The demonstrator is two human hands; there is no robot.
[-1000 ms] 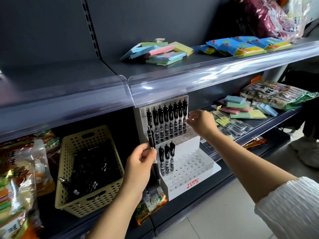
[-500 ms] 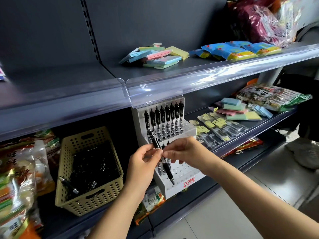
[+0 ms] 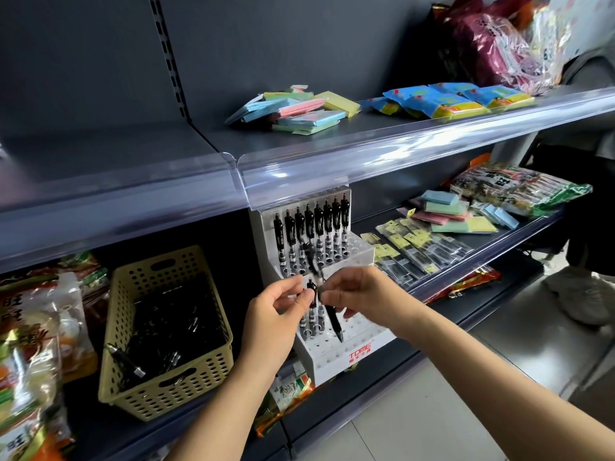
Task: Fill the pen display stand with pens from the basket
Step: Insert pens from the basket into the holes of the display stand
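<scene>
Right hand pinched on pen, tip angled down over stand. Left hand loosely curled, grip unclear. Probably light, stiff, slick: best held mid-barrel, near the tip for aiming. More in basket.

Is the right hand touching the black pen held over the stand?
Touching. The head view shows the right hand pinching the black pen near its upper part, fingers closed on the barrel.
</scene>
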